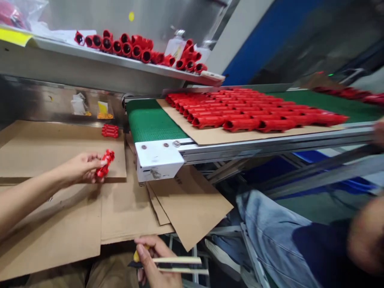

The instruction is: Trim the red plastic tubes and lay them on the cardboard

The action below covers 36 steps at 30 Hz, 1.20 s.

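My left hand (85,166) is closed around a small red plastic part (105,163), pinched by the fingers and thumb above the cardboard. A second red part (110,131) lies on the cardboard just beyond it. Low in the view, near my lap, my right hand (154,256) is wrapped around two thin pale sticks (180,265) that point to the right. A yellow piece (137,256) and a dark flat tip show at the fingertips of this hand; whether they belong to the sticks I cannot tell.
Rows of red parts (255,114) lie on cardboard atop the green conveyor belt (150,120). More red tubes (126,46) and a bottle (175,44) stand on the metal shelf. Loose cardboard sheets (192,204) jut below the conveyor's end. Another person's jeans (270,224) and blurred arm are at right.
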Tool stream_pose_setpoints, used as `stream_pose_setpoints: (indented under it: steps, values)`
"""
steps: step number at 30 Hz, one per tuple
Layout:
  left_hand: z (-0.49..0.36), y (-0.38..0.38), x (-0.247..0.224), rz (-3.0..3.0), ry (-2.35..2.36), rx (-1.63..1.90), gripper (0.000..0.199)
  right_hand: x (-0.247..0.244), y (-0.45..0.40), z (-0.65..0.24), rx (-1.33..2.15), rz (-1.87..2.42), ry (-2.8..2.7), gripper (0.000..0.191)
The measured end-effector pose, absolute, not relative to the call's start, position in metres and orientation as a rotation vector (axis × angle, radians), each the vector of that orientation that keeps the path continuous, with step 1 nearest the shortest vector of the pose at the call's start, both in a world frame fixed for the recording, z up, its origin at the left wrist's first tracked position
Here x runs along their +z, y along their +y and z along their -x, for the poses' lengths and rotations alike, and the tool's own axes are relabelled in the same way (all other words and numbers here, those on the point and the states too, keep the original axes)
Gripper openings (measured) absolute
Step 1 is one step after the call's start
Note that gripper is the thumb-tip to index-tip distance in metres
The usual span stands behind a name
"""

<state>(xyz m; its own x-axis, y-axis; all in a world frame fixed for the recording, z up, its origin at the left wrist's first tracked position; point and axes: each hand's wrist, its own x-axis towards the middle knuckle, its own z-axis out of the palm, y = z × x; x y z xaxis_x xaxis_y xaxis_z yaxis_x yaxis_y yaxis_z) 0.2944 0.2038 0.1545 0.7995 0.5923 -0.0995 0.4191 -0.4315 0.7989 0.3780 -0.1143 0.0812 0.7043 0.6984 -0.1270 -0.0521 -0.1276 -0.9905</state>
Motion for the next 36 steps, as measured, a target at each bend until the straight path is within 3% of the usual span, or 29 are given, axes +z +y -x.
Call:
stream_pose_setpoints:
  steps: [3,8,12,16,25,36]
  values:
    - [-0.227,0.134,0.14,-1.186,0.752,0.19,0.067,0.093,-0.09,-0.379,0.824,1.493,-0.565,0.047]
    - [-0.167,0.055,0.11,-0.583,0.746,0.215,0.05,0.106,-0.049,-0.365,1.222,1.401,-0.76,0.054]
    - [-0.143,0.037,0.094,-0.469,0.77,0.288,0.041,0.103,-0.042,-0.343,1.414,1.431,-0.796,0.058]
    - [-0.126,0.031,0.089,-0.441,0.803,0.285,0.045,0.095,-0.049,-0.323,1.448,1.462,-0.756,0.058]
    - [-0.119,0.026,0.083,-0.454,0.798,0.259,0.053,0.097,-0.06,-0.31,1.375,1.527,-0.721,0.058]
    - [-0.121,0.021,0.084,-0.511,0.784,0.292,0.048,0.101,-0.067,-0.311,1.33,1.531,-0.752,0.058]
